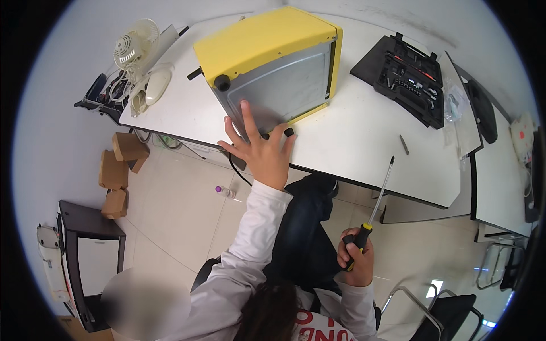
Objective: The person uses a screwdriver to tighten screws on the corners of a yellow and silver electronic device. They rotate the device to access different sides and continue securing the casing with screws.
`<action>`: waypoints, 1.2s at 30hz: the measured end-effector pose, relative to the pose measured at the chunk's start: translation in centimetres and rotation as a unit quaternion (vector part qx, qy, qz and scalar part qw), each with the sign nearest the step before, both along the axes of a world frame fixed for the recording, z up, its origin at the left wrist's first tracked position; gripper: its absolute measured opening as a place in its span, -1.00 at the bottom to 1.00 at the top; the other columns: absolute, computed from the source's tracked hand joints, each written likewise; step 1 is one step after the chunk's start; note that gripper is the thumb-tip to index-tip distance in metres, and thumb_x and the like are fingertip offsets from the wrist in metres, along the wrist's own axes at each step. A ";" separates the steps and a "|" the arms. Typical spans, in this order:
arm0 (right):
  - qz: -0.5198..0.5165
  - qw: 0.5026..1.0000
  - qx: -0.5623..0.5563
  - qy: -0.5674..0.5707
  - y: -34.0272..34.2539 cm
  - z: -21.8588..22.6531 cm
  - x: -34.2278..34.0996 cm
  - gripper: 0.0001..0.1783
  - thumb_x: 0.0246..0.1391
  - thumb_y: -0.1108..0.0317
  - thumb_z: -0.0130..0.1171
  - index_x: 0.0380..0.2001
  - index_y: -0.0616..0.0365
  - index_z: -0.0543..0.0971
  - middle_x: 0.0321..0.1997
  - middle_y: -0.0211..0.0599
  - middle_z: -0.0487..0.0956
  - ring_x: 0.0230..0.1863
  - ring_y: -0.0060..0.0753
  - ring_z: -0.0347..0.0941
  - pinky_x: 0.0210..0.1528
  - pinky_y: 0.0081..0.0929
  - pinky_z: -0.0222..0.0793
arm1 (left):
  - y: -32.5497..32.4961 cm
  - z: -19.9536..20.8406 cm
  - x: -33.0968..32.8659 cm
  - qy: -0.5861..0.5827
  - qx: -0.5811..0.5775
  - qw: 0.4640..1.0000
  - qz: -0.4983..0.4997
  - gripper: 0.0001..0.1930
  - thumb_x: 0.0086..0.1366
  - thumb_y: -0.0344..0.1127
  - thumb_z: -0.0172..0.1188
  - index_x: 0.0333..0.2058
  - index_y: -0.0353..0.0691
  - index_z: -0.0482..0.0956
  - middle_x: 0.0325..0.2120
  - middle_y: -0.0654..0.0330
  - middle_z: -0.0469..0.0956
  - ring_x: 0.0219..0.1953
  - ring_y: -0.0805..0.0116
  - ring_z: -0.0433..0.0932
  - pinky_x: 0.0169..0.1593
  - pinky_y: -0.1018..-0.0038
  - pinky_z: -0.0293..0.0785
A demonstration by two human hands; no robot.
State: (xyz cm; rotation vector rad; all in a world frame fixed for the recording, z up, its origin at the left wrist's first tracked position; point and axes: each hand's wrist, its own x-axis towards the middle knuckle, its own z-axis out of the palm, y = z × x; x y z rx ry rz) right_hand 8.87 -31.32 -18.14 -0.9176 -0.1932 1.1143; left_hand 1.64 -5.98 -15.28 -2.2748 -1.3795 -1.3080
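Observation:
A yellow box-shaped appliance stands tipped on the white table, its grey metal panel facing me. My left hand is open against the panel's lower near corner, fingers spread. Beside its thumb is a small black foot; another black round foot sits at the panel's upper left corner. Below the table edge, my right hand is closed round the black and yellow handle of a screwdriver, its shaft pointing up and away. A small black piece shows at those fingers, perhaps another foot.
An open black tool case lies at the right of the white table, with a small thin metal piece nearer me. A white fan and cables are far left. Cardboard boxes and a bottle are on the floor.

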 end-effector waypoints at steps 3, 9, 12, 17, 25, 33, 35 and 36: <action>-0.008 1.000 0.003 -0.002 -0.2 0.1 0.1 -0.77 0.01 0.46 0.13 -0.21 0.21 0.43 -0.25 -0.29 0.42 -0.59 -0.68 0.26 -0.61 -0.71 0.22 | 0.2 -0.2 0.0 0.003 0.002 1.000 0.002 -0.73 -0.21 -0.22 0.51 -0.48 0.10 0.61 0.37 0.17 -0.12 0.34 -0.30 -0.24 0.18 -0.44 -0.32; -0.033 0.999 0.012 0.014 -0.2 -0.2 0.2 -0.77 0.01 0.50 0.10 -0.21 0.21 0.41 -0.24 -0.28 0.42 -0.58 -0.68 0.26 -0.61 -0.72 0.22 | -0.3 -0.5 -0.7 -0.025 0.041 0.998 -0.034 -0.78 -0.15 -0.24 0.49 -0.49 0.15 0.62 0.33 0.19 0.02 0.32 -0.20 -0.12 0.23 -0.28 -0.36; -0.024 1.000 0.012 0.011 -0.3 -0.5 0.1 -0.77 0.02 0.50 0.09 -0.20 0.21 0.41 -0.23 -0.27 0.42 -0.57 -0.68 0.26 -0.61 -0.72 0.22 | -1.2 -0.9 -1.6 -0.068 0.059 0.993 -0.071 -0.77 -0.13 -0.27 0.48 -0.45 0.13 0.63 0.21 0.22 0.22 0.27 -0.05 0.01 0.27 -0.12 -0.31; -0.021 1.000 0.008 0.014 -0.1 -0.7 0.0 -0.78 0.04 0.49 0.10 -0.20 0.20 0.41 -0.22 -0.26 0.43 -0.56 -0.67 0.27 -0.61 -0.71 0.24 | -2.0 -0.6 -2.9 -0.055 0.062 0.984 -0.155 -0.73 -0.10 -0.37 0.45 -0.36 -0.02 0.63 -0.22 0.33 0.55 0.02 0.27 0.41 0.30 0.06 -0.16; -0.018 1.000 0.002 0.009 0.1 -0.8 -0.1 -0.75 0.03 0.44 0.15 -0.19 0.20 0.40 -0.23 -0.27 0.43 -0.56 -0.66 0.27 -0.60 -0.71 0.25 | -2.4 -0.5 -3.2 -0.130 0.022 0.960 -0.248 -0.69 -0.06 -0.44 0.41 -0.27 -0.12 0.59 -0.32 0.34 0.56 -0.21 0.34 0.53 0.24 0.09 0.12; -0.003 1.000 -0.010 0.004 0.6 -0.8 -0.3 -0.74 0.03 0.44 0.15 -0.18 0.20 0.40 -0.22 -0.27 0.42 -0.56 -0.67 0.28 -0.60 -0.71 0.25 | -3.3 -2.2 -4.6 -0.200 -0.038 0.949 -0.240 -0.71 -0.07 -0.57 0.22 -0.29 -0.22 0.52 -0.36 0.17 0.56 -0.22 0.23 0.55 0.20 0.07 0.24; -0.002 1.000 -0.001 0.004 0.8 -0.8 -0.3 -0.74 0.03 0.45 0.14 -0.18 0.21 0.39 -0.22 -0.27 0.42 -0.56 -0.67 0.28 -0.60 -0.71 0.25 | -3.2 -2.2 -4.7 -0.199 -0.033 0.950 -0.238 -0.71 -0.09 -0.57 0.21 -0.30 -0.22 0.49 -0.37 0.17 0.55 -0.24 0.22 0.54 0.20 0.05 0.24; -0.002 1.000 0.005 0.005 0.8 -0.9 -0.3 -0.74 0.04 0.45 0.14 -0.18 0.21 0.39 -0.22 -0.27 0.42 -0.56 -0.67 0.28 -0.60 -0.71 0.25 | -3.1 -2.2 -4.7 -0.198 -0.030 0.950 -0.238 -0.71 -0.09 -0.57 0.20 -0.31 -0.22 0.47 -0.37 0.17 0.55 -0.24 0.22 0.54 0.20 0.05 0.24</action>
